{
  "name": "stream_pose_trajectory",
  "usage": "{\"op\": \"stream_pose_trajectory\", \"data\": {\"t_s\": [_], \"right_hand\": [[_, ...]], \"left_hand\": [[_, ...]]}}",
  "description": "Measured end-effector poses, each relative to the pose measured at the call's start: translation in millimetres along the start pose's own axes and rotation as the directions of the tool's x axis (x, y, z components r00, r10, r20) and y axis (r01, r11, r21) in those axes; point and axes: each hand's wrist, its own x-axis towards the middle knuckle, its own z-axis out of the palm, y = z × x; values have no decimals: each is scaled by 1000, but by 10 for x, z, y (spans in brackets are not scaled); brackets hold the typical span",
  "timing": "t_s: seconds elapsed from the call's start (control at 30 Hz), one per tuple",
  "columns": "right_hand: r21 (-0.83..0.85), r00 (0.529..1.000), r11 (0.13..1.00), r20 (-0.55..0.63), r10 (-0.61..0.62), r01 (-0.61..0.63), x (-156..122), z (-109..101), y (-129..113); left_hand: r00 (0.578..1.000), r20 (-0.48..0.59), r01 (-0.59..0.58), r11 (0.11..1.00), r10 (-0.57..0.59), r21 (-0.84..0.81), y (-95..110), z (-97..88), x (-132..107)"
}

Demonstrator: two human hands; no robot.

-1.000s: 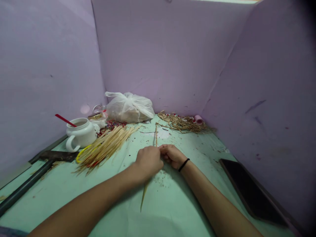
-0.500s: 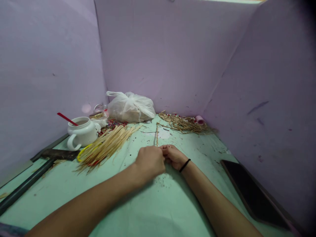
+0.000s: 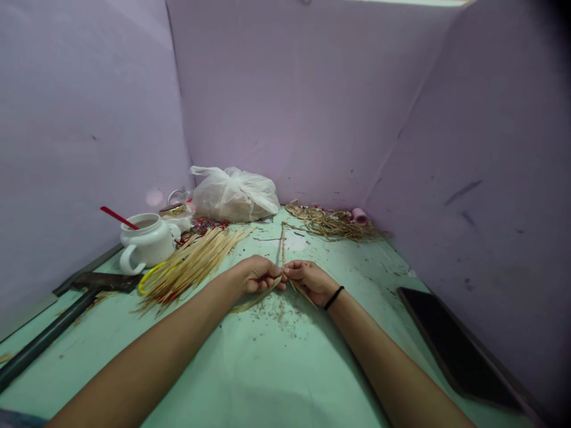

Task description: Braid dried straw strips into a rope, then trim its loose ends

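Observation:
A thin twisted cord of dry plant fibre point(image 3: 282, 245) runs from a point on the far table straight back to my fingers. My left hand point(image 3: 259, 274) pinches a flat straw-coloured strip point(image 3: 255, 302) whose loose end trails to the lower left. Beside it, nearly touching, my right hand point(image 3: 312, 280) is closed with thumb and fingers on the cord's near end, and another strip point(image 3: 304, 293) hangs below it. A black band point(image 3: 334, 298) circles the right wrist. What lies between the fingertips is partly hidden.
Left are a bundle of dry strips point(image 3: 196, 261), a white pot point(image 3: 147, 241) with a red stick, and a hammer point(image 3: 49, 333). At the back sit a plastic bag point(image 3: 236, 196) and a heap of cord point(image 3: 334, 224). A dark flat slab point(image 3: 450, 345) lies right.
My left hand has turned and drawn slightly left, so its fingers and the trailing strip now show. The right hand stays nearly where it was.

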Motion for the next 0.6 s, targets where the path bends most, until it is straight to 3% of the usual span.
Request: {"op": "stream_pose_trajectory", "data": {"t_s": [0.2, 0.43, 0.6], "right_hand": [[-120, 1000, 992, 2, 28, -28, -12, -14, -43], [-86, 998, 995, 27, 49, -47, -30, -20, -49], [-158, 999, 987, 14, -39, 41, 23, -44, -15]], "left_hand": [[997, -55, -57, 998, 59, 33, -47, 6, 33], [981, -112, -138, 978, 157, 159, -60, 52, 12], [974, -110, -165, 954, 197, 249, -55, -1, 1]]}}
